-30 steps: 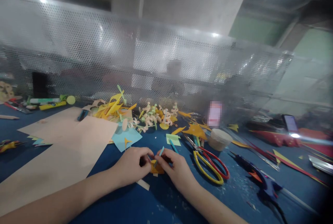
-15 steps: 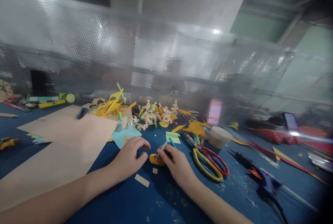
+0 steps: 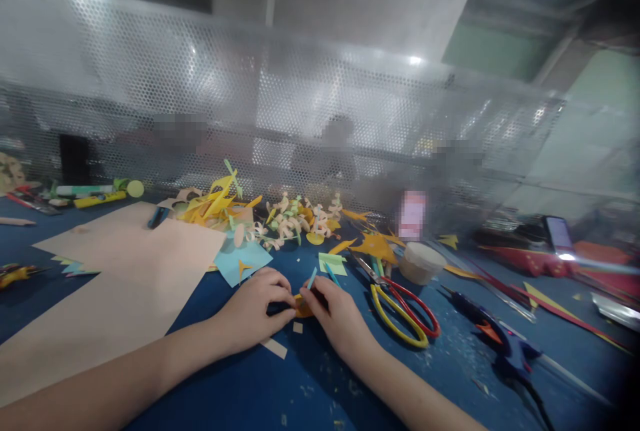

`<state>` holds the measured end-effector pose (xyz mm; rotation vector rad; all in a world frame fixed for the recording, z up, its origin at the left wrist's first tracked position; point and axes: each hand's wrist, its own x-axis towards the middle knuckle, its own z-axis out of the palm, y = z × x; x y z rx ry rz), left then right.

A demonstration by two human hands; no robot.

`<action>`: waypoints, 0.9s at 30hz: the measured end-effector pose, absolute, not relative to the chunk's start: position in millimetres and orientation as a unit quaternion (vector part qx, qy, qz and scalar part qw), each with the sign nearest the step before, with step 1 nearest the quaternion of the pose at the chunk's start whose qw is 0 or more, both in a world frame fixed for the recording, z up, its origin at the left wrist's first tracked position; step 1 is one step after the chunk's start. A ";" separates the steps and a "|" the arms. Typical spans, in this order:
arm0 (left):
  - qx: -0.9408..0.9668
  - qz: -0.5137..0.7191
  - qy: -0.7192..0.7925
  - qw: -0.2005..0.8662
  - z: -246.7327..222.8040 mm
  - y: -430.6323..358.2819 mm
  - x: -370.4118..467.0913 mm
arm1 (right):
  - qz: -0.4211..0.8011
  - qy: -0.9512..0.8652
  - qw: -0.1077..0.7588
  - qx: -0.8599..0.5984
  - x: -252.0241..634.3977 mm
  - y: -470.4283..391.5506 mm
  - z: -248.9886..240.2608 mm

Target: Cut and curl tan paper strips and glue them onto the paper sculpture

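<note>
An orange paper piece (image 3: 303, 307) with a rounded outline lies between my two hands, just above the blue table. At its left edge, my left hand (image 3: 255, 306) has thumb and fingers closed on it. My right hand (image 3: 343, 314) is closed round a thin light-blue paper strip (image 3: 312, 279) that sticks up at a slant from its fingertips. Those fingertips also cover the right end of the orange piece, and the strip's lower end is hidden. Just below lie a small beige paper square (image 3: 298, 328) and a beige paper strip (image 3: 276, 348), partly covered by my left hand.
Scissors (image 3: 400, 311) with red and yellow handles lie right of my right hand, beside a tape roll (image 3: 423, 263). Farther right is a glue gun (image 3: 505, 344). Large beige paper sheets (image 3: 145, 271) spread at left. Paper scraps (image 3: 300, 217) pile before a perforated metal screen (image 3: 210, 97).
My left hand has moved right and its fingers have closed on the orange paper piece. The light-blue strip shows less of its length now. My right hand has hardly moved.
</note>
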<state>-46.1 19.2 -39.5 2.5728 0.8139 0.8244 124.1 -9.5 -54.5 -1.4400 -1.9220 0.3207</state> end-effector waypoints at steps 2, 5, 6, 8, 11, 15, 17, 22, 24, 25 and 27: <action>0.911 0.275 0.264 0.157 -39.5 20.3 -45.8 | 0.120 -0.746 0.348 -0.556 123.6 -9.9 -54.6; 0.916 0.266 0.251 0.166 -41.2 21.4 -45.3 | 0.119 -0.749 0.343 -0.554 122.9 -10.0 -54.3; 0.915 0.266 0.251 0.169 -41.9 21.5 -45.2 | 0.120 -0.749 0.343 -0.554 122.8 -9.9 -54.4; 0.914 0.268 0.253 0.171 -43.1 21.5 -44.9 | 0.121 -0.746 0.344 -0.556 123.0 -9.3 -54.9; 0.913 0.270 0.253 0.169 -43.3 21.1 -44.6 | 0.124 -0.745 0.346 -0.557 123.5 -8.6 -55.6; 0.913 0.275 0.254 0.161 -43.0 19.6 -44.1 | 0.135 -0.741 0.355 -0.553 123.9 -9.2 -53.9; 0.912 0.278 0.256 0.161 -43.1 18.5 -44.1 | 0.141 -0.736 0.364 -0.553 124.3 -10.2 -52.5; 0.888 0.306 0.295 0.174 -42.3 18.5 -44.6 | 0.148 -0.731 0.382 -0.546 124.9 -14.8 -50.3; 0.875 0.310 0.325 0.178 -41.4 19.5 -44.7 | 0.151 -0.727 0.391 -0.544 124.7 -16.9 -49.1; 0.871 0.310 0.336 0.179 -41.0 20.0 -44.7 | 0.153 -0.723 0.397 -0.544 124.4 -17.8 -48.3; 0.869 0.306 0.345 0.180 -40.4 20.8 -44.6 | 0.154 -0.714 0.409 -0.547 123.5 -19.3 -46.7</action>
